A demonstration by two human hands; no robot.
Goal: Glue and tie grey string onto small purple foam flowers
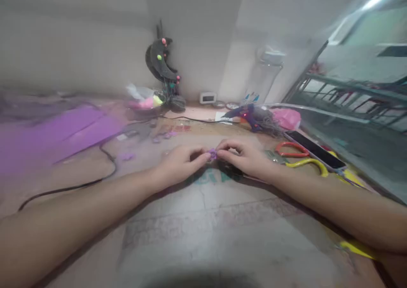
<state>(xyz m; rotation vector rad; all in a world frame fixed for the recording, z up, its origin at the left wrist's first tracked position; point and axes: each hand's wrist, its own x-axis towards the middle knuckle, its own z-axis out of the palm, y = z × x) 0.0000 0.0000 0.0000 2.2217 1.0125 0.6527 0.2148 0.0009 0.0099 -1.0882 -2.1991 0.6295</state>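
Note:
My left hand [184, 161] and my right hand [243, 156] meet in the middle of the table, both with thumb and fingers pinched. Between their fingertips is a small purple piece [212, 154], perhaps flower-shaped; blur hides its exact form. Both hands grip it from opposite sides. Left of my left hand lies another small purple piece [127, 156], and a few more purple bits [163, 137] are scattered farther back. A large purple sheet [79, 127] covers the table's left side.
A black cable [108, 152] curves across the left. Behind stand a dark crescent-shaped decoration [159, 61] and a small white digital display [207, 97]. To the right are a glue gun [249, 115] with a red light, a red handle [291, 149], a yellow handle [310, 164] and a phone [314, 149].

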